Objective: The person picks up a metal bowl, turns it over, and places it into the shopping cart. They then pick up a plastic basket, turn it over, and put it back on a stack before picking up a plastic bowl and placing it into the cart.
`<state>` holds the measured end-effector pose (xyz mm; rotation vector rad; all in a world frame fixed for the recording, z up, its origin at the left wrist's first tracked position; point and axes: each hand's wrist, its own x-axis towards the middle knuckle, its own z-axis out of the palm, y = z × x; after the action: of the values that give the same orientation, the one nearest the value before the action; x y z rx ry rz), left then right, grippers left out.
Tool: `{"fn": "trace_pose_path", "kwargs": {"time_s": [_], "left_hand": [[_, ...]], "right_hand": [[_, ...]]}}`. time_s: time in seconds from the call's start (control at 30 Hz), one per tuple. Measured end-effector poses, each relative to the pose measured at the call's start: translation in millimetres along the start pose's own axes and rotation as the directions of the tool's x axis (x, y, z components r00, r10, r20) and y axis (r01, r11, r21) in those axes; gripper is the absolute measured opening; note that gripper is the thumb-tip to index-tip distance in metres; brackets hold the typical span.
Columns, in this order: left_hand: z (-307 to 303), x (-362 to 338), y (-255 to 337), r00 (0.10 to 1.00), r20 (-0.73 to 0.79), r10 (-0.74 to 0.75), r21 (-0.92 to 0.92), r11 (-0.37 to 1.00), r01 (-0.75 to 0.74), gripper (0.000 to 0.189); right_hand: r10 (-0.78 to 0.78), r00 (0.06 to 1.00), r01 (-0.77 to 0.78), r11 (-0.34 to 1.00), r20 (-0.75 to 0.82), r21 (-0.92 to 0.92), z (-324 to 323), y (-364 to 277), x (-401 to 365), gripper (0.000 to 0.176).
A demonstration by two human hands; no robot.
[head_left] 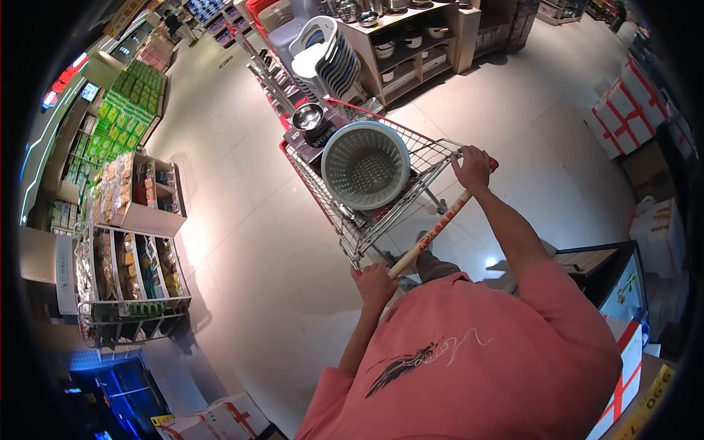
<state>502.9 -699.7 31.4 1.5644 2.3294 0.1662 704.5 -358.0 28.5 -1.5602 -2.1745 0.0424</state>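
Both hands [374, 284] [474, 170] closed around cart handle [431, 235]

a shopping cart [433, 154] in a shop
the left hand [375, 284] holds one end of the cart's handle [440, 223], and the right hand [473, 169] holds the other end. a round gray basket [367, 165] full of little holes sits in the cart. a shiny bowl [308, 116] shows by the cart's far end, with stacked plastic chairs [324, 59] beyond it. off to the left are green boxes [132, 104] in piles and a rack [132, 301] of packets [130, 264]. a pink shirt [469, 359] fills the bottom.
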Motion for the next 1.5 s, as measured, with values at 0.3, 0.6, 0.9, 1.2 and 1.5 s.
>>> {"fn": "trace_pose_path", "kwargs": {"time_s": [0.3, 0.6, 0.9, 1.2, 1.5], "left_hand": [[9.6, 0.9, 2.4, 0.988, -0.066, 0.138, 0.051, 0.99, -0.135, 0.027], [6.0, 26.5, 26.5, 0.961, 0.131, 0.245, -0.102, 0.967, -0.232, 0.021], [7.8, 61.1, 57.4, 0.931, 0.234, 0.281, -0.135, 0.958, -0.255, 0.029], [9.3, 80.5, 80.6, 0.919, 0.327, 0.221, -0.142, 0.973, -0.184, 0.03], [26.0, 100.3, 96.4, 0.945, 0.325, 0.012, -0.105, 0.994, 0.024, 0.028]], "right_hand": [[0.367, 0.897, -0.366, 0.929, -0.247, 0.05, 12.6, 16.5, 7.4, 0.039], [0.421, 0.907, -0.422, 0.906, -0.031, -0.027, 8.4, 27.0, 41.4, 0.067], [0.315, 0.949, -0.315, 0.949, 0.015, 0.009, 18.9, 41.5, 94.9, 0.061], [0.204, 0.979, -0.205, 0.976, 0.013, 0.068, 30.5, 39.8, 128.1, 0.044], [0.058, 0.996, -0.057, 0.998, -0.065, 0.01, 74.6, 32.7, 159.0, 0.024]]}}
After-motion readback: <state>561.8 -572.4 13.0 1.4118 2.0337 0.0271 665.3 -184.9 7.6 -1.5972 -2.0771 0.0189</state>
